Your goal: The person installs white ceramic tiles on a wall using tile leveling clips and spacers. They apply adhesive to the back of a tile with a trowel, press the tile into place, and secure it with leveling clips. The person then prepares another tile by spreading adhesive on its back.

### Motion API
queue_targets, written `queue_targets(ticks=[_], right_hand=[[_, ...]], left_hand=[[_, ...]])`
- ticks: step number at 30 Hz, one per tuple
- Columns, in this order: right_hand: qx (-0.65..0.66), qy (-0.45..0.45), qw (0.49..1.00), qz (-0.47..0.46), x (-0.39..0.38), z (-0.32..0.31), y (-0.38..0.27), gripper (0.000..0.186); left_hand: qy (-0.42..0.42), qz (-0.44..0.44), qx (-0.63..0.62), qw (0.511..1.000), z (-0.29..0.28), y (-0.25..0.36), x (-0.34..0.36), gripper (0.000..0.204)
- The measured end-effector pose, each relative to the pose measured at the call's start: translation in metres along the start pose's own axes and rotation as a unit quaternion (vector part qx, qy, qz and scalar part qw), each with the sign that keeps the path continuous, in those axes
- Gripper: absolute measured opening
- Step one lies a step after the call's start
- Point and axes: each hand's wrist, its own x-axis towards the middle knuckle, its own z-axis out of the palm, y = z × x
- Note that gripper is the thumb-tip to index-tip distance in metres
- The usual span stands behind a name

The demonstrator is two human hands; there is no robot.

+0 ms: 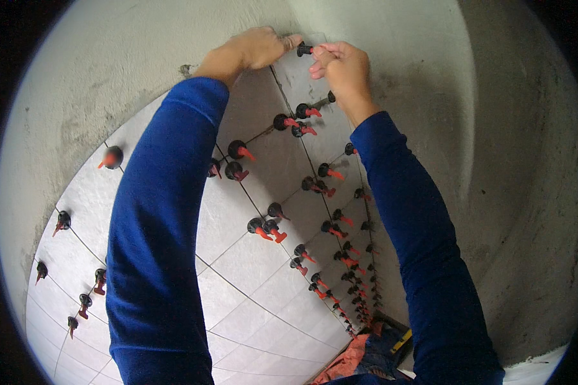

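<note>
At the top of the tiled wall, a black tile leveling spacer stands out from the upper tile. My right hand pinches the spacer's red end between thumb and fingers. From the left, my left hand rests at the tile's upper edge with its fingers curled. One of its fingertips reaches the spacer's black cap; its other fingertips are hidden. Just below sit more spacers with black caps and red T-shaped handles, such as the spacer at the tile corner.
Several rows of spacers follow the joints of the large pale wall tiles. Rough grey plaster borders the tiles above and left; a bare grey wall stands at right. Low down lie an orange cloth and a yellow-edged tool.
</note>
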Motion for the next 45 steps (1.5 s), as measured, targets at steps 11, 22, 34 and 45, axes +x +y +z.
queue_targets(ticks=[11, 22, 34, 45], right_hand=[[-0.040, -0.063, 0.997, 0.006, -0.006, 0.005, -0.011, 0.019], [-0.299, -0.056, 0.923, -0.234, -0.014, 0.034, -0.011, 0.014], [-0.498, -0.086, 0.798, -0.329, -0.011, 0.050, -0.024, 0.018], [-0.359, -0.051, 0.889, -0.281, 0.002, 0.038, -0.012, 0.008]], left_hand=[[-0.032, 0.159, 0.057, 0.985, 0.014, -0.050, 0.033, 0.038], [0.005, 0.076, -0.056, 0.996, 0.004, -0.040, 0.020, 0.035], [0.004, 0.034, -0.069, 0.997, 0.005, -0.038, 0.026, 0.034], [0.033, 0.070, -0.058, 0.995, 0.007, -0.041, 0.027, 0.031]])
